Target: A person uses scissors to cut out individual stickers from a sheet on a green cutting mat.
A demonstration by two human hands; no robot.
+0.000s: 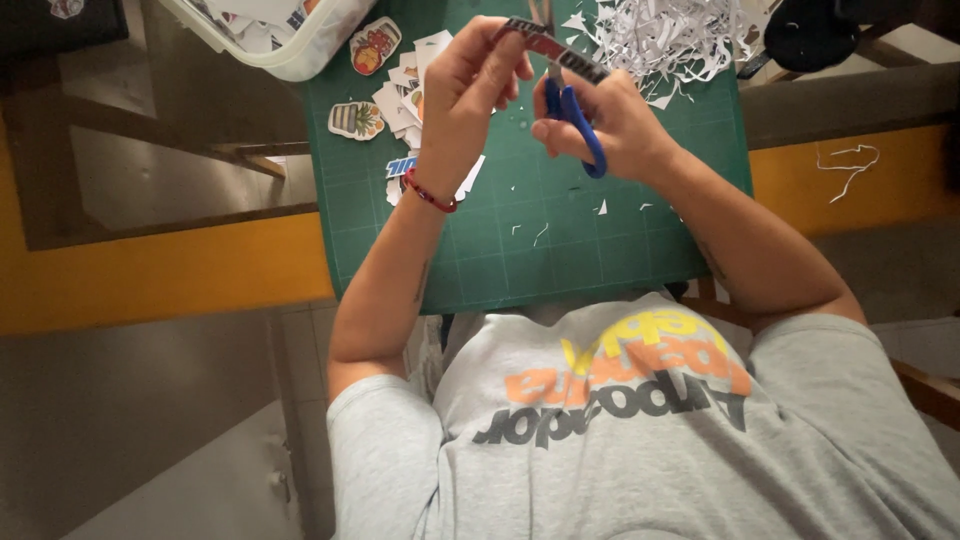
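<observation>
so, starting at the far left from my remote seat, i see a yellow band (150,275) running across a grey surface. further in, at the top, sits a clear plastic tub (290,50) with paper pieces inside, its rim just over the corner of the green cutting mat (520,250). below the tub, on the mat, lie cut-out stickers: a red and orange one (374,46), a small striped one (356,119), and a loose pile of cut stickers (415,85) partly hidden behind the wrist.

the left hand (465,95) is raised above the mat, wearing a red bracelet (430,195) at the wrist. its fingers are pinched shut on a narrow dark sticker strip (545,45), held up near the top of the view.

just right of it, the right hand (610,120) is closed through the blue handles of the scissors (575,115). the blades point up to the strip and meet its lower edge; i cannot tell how far the blades are parted. the two hands are close together, nearly touching.

small white scraps dot the mat beneath them. at the top right lies a heap of white paper trimmings (660,40), and beside it a black round object (810,35). on the yellow band to the far right rests a thin curled paper sliver (850,165).
</observation>
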